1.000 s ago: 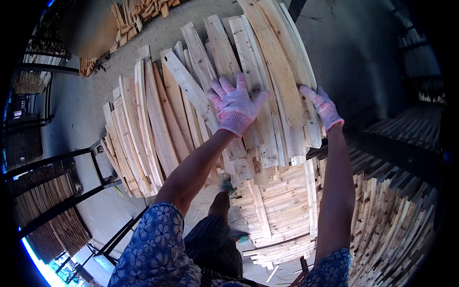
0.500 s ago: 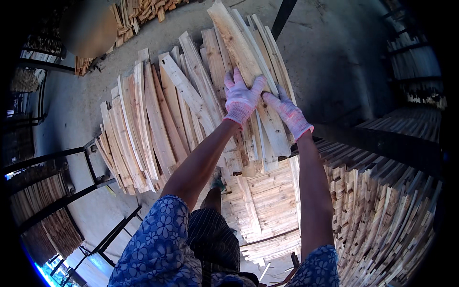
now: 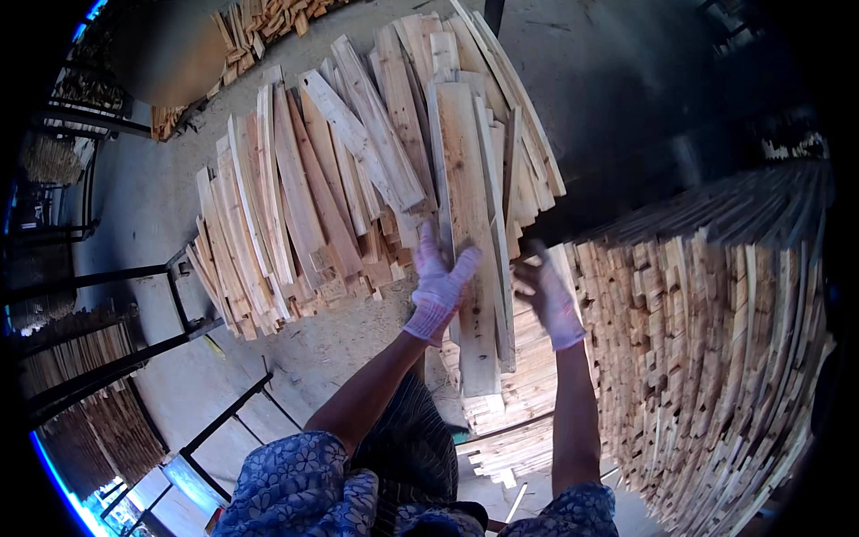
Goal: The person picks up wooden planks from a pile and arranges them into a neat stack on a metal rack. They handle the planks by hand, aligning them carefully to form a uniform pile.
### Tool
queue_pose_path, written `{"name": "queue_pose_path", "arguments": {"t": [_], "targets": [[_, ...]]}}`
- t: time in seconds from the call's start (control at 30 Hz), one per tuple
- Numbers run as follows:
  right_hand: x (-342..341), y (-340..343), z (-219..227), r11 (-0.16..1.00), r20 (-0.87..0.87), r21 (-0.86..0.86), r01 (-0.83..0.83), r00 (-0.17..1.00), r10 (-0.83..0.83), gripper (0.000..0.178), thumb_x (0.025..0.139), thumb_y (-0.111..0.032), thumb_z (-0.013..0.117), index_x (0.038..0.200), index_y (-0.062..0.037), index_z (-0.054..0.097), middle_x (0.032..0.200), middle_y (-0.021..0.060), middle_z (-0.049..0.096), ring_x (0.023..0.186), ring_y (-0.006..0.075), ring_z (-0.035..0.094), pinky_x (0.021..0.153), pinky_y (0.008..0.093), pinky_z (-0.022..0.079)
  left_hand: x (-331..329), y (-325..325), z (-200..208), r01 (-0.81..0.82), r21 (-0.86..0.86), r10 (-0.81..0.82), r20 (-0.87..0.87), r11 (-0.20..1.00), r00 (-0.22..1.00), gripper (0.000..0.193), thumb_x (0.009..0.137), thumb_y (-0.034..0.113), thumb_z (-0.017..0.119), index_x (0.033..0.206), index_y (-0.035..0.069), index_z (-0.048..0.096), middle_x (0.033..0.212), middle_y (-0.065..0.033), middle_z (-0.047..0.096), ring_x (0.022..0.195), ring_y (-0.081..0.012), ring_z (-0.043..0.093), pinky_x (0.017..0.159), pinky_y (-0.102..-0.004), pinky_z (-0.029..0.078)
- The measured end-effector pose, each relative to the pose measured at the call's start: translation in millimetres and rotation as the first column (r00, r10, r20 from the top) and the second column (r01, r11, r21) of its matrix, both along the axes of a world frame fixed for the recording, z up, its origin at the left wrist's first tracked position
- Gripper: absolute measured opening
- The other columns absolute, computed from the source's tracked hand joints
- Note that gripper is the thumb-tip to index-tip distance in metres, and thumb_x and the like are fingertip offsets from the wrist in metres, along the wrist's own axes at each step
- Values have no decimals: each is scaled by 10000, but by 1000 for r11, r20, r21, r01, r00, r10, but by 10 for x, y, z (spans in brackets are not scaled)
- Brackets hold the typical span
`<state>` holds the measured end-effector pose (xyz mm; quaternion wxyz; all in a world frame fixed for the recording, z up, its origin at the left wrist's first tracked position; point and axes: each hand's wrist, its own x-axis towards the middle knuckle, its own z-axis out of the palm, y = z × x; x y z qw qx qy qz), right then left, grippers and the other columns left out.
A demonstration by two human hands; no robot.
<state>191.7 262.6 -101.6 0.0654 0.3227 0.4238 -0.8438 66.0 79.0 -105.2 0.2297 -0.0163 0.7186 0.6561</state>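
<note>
A long pale plank lies lengthwise over other narrow boards, its near end jutting past the board pile. My left hand, in a pinkish-white knit glove, is at the plank's left edge. Its thumb rests over the top face while the fingers stretch forward, apart. To the right of the boards is my right hand, in a matching glove with darker fingertips. Its fingers are spread and slightly blurred, with nothing between them. The wide pile of rough wooden boards fans out ahead and to the left.
Tightly packed wood stacks rise on the right. Beneath the plank's near end is a lower stack of boards. Dark metal rails run along the left, and more wood pieces lie on the floor at the far left.
The plank has come toward me and swung more upright in view, with narrow boards beside it. Both hands have drawn nearer; the right has moved off the boards.
</note>
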Motion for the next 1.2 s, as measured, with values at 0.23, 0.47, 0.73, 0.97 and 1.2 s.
{"name": "queue_pose_path", "arguments": {"t": [0.23,0.47,0.73,0.97,1.2], "targets": [[251,-700,-1441,926,-270,-241,289,897,-350,616,1024,-429,527,1527,-116,360,1330,112,572,1185,226,586,975,344,500,889,213,-415,59,-316,-151,-277,947,949,866,977,630,489,1543,23,242,1518,-185,283,1392,-301,303,1177,-399,248],[2223,-1510,-1670,678,-96,-513,526,750,-654,508,1041,-346,521,1480,-100,455,1313,126,619,1130,206,635,918,336,562,2391,-207,-597,429,-87,-435,-63,899,898,933,961,588,559,1576,35,129,1534,-175,296,1376,-288,350,1144,-385,319],[4424,-1214,-2037,314,448,296,902,159,-879,746,962,-571,579,1468,-43,437,1303,126,581,1199,266,552,1020,384,460,3853,200,-1721,635,-152,-524,438,758,731,796,932,472,669,1508,35,337,1372,-175,550,1255,-281,519,1068,-365,390],[3912,-1457,-1815,638,713,693,-337,454,-535,1242,671,-509,861,1590,-150,106,1522,217,266,1388,441,324,1145,521,305,3655,41,-2197,805,-326,-543,607,496,580,897,890,474,711,1565,121,238,1418,-196,500,1255,-300,527,1010,-397,431],[4713,-1267,-2293,853,758,518,-60,495,-425,1168,676,-585,838,1573,-135,241,1510,222,387,1404,391,369,1145,497,332,3913,452,-2096,757,-545,-684,397,361,612,1259,772,525,799,1579,50,-43,1510,-296,292,1366,-365,410,1068,-442,431]]}}
